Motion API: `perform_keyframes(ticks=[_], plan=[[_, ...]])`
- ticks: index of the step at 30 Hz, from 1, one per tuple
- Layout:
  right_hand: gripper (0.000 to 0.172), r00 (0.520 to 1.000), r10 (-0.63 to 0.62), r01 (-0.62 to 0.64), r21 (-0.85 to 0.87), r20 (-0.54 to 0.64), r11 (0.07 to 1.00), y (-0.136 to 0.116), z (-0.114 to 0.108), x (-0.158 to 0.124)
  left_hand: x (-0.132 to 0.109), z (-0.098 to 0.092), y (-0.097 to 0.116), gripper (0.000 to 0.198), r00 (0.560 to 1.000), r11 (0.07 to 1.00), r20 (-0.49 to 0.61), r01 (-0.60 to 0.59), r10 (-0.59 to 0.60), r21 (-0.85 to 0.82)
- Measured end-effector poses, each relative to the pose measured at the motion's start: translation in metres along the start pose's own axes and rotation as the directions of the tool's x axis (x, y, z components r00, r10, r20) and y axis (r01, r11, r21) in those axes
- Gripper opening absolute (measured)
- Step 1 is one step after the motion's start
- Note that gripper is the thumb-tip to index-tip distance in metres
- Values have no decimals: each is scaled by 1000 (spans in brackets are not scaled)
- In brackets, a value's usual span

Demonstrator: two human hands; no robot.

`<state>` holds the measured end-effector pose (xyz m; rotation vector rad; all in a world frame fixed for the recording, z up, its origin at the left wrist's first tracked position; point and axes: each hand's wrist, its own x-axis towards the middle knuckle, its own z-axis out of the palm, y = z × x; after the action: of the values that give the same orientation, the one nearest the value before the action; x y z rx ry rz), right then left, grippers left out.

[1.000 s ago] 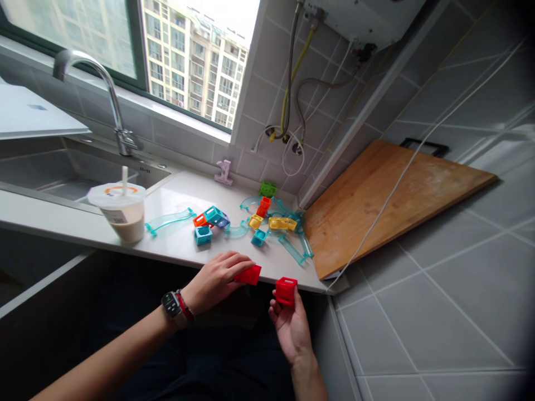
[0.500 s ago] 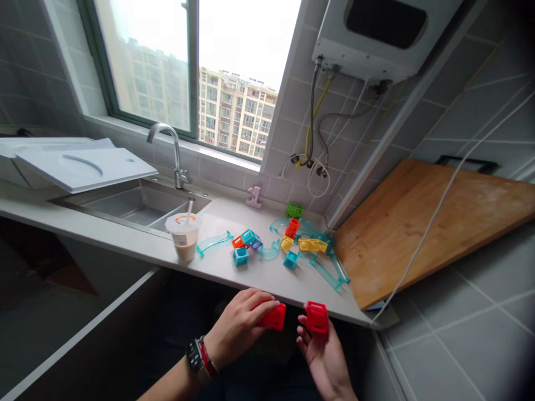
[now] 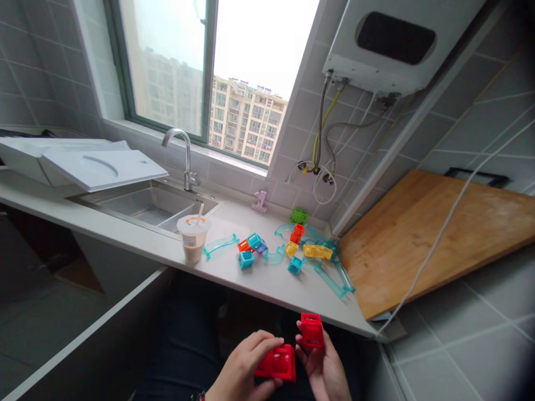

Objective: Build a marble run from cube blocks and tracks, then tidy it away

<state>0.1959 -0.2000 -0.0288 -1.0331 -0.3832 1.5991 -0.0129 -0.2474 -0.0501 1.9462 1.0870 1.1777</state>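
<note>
My left hand (image 3: 244, 370) is closed around a red hollow plastic block (image 3: 277, 362) at the bottom of the view, below the counter's front edge. My right hand (image 3: 325, 370) grips a second red cube block (image 3: 312, 330) just beside it; the two blocks are close together, almost touching. Further back on the white counter (image 3: 234, 273) lies a scatter of coloured blocks: a blue one (image 3: 246, 259), an orange one (image 3: 297, 233), a green one (image 3: 299, 216), a yellow one (image 3: 317, 252). Clear teal curved track pieces (image 3: 219, 244) lie among them.
A lidded cup with a straw (image 3: 193, 238) stands near the counter's front. A steel sink (image 3: 146, 203) with a tap (image 3: 184, 156) lies at the left, white boards (image 3: 83, 161) over its end. A wooden board (image 3: 422, 234) leans at the right under a white cable (image 3: 443, 234).
The view has tilted up and back, so both hands have dropped to the bottom edge. My hands came off the counter edge and drew the two red blocks closer together.
</note>
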Motion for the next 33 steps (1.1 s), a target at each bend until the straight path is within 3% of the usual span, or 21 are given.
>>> perform_keyframes(ticks=[12, 19, 33], plan=[[49, 999, 26, -27, -11, -37, 1000, 1, -6, -3, 2, -10, 9, 69, 994, 993, -14, 104, -105, -54], [39, 1000, 21, -21, -1, 10, 1000, 7, -6, -12, 4, -19, 23, 68, 996, 995, -20, 91, -91, -37], [38, 997, 25, -27, 26, 78, 999, 8, 0, -39, -3, -30, 43, 62, 998, 999, -54, 40, -39, 16]])
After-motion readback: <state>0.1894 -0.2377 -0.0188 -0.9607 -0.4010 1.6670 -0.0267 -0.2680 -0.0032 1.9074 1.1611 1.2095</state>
